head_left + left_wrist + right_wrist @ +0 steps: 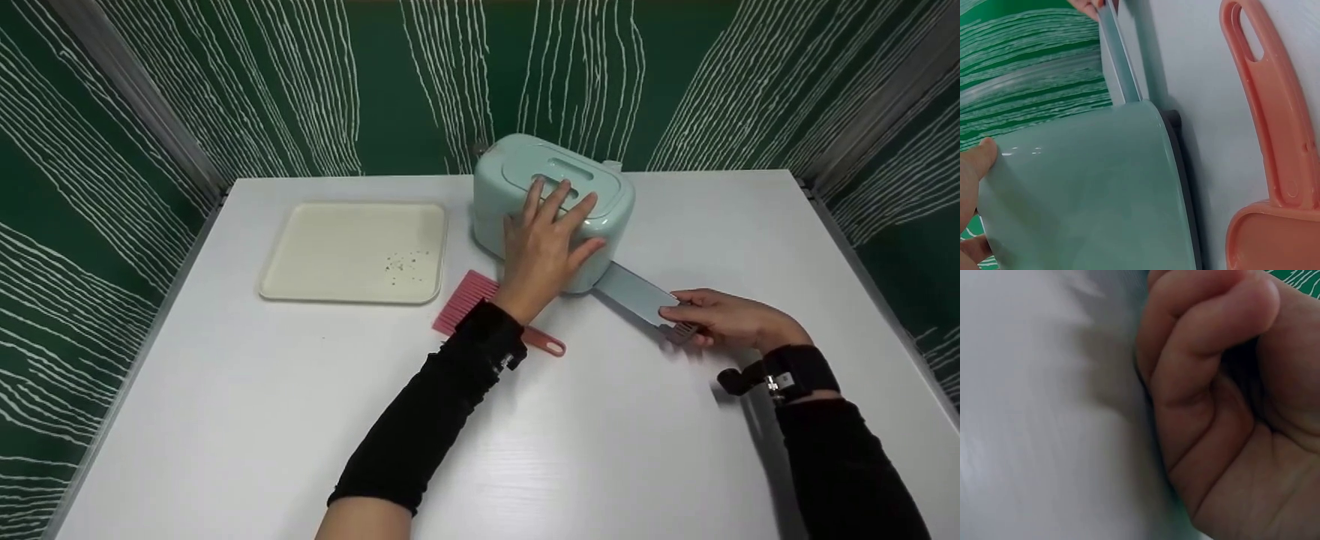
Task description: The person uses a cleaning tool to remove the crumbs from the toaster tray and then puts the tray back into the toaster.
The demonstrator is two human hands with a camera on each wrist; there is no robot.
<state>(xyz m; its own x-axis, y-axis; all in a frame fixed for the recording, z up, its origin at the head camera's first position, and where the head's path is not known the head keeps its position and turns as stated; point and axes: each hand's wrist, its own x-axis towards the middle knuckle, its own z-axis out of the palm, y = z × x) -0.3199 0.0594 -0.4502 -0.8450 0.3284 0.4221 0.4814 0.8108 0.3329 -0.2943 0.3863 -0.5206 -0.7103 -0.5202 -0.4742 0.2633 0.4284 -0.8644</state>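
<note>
A mint-green toaster [496, 202] stands toward the back of the table. My left hand [547, 251] rests on its top and near side, fingers spread near the slots. In the left wrist view, the toaster's smooth side [1084, 185] fills much of the picture, with my thumb at its edge. From the toaster's right end sticks out a flat, pale crumb tray [637, 292]. My right hand [727, 319] pinches the outer end of it between thumb and fingers. The right wrist view shows curled fingers [1190, 377] over the table; the crumb tray is hidden there.
A pink brush [469, 296] with an orange-red handle [546, 342] lies under my left forearm, in front of the toaster. To the left is a cream serving tray [337, 240] with dark crumbs [405, 264] on its right part. A green wall [390, 75] stands behind the white table [262, 390].
</note>
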